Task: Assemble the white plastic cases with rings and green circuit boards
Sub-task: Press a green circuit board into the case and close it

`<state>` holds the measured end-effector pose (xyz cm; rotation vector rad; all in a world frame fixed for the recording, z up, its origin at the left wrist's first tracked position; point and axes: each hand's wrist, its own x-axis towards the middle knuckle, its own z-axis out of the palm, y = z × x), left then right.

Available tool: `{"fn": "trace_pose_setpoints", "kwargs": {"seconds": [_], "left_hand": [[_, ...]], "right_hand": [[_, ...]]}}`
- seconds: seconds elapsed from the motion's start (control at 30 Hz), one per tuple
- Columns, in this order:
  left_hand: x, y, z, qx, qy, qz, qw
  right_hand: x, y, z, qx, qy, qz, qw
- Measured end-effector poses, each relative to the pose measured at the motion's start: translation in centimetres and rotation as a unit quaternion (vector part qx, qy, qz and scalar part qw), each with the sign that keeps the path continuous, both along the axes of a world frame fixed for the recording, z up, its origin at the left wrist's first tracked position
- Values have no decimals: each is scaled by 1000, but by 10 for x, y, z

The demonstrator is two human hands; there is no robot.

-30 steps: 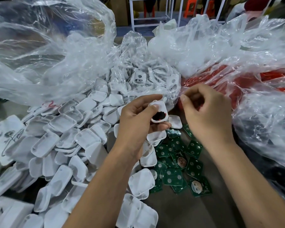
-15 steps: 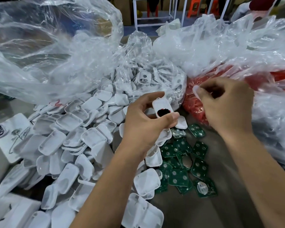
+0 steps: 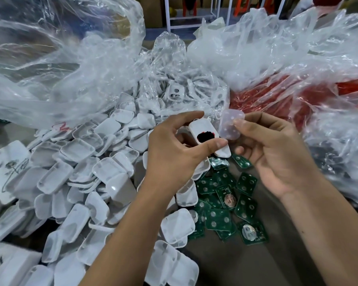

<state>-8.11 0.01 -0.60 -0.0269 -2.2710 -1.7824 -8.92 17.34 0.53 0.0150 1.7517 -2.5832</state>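
Right hand (image 3: 277, 153) back from red bag (image 3: 298, 93), now pinching translucent pad (image 3: 230, 125) between thumb and forefinger, just beside case; half second ago it was at bag mouth
Left hand (image 3: 174, 155) grips white case (image 3: 207, 135) by its edges, dark opening facing up
Green circuit boards (image 3: 225, 201) scattered on table below hands, loose case halves (image 3: 81, 172) heaped to left
Judgement: seating pad comes next; line up its rounded outline with case, keep case level, press evenly so it doesn't sit crooked
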Motion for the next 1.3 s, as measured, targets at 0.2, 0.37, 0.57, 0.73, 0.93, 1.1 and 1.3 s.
{"fn": "trace_pose_setpoints", "kwargs": {"seconds": [0.2,0.37,0.57,0.73,0.93,1.1,1.3], "left_hand": [[0,-2,-1,-22,-5,-23,999],[2,1,0,-37,18,-42,998],[4,2,1,-45,38,-61,996],[2,0,1,-57,38,-46,997],[2,1,1,-101,70,-38,992],[0,0,1,-116,94,-24,988],[-1,0,-2,-112,97,-27,989]], "right_hand": [[0,3,2,-10,15,26,999],[1,2,3,-16,57,45,997],[-1,7,2,11,80,53,995],[-1,8,0,26,98,78,992],[-1,5,-6,209,184,-3,961],[0,4,-6,261,179,-29,948],[0,5,-7,255,168,-34,952]]}}
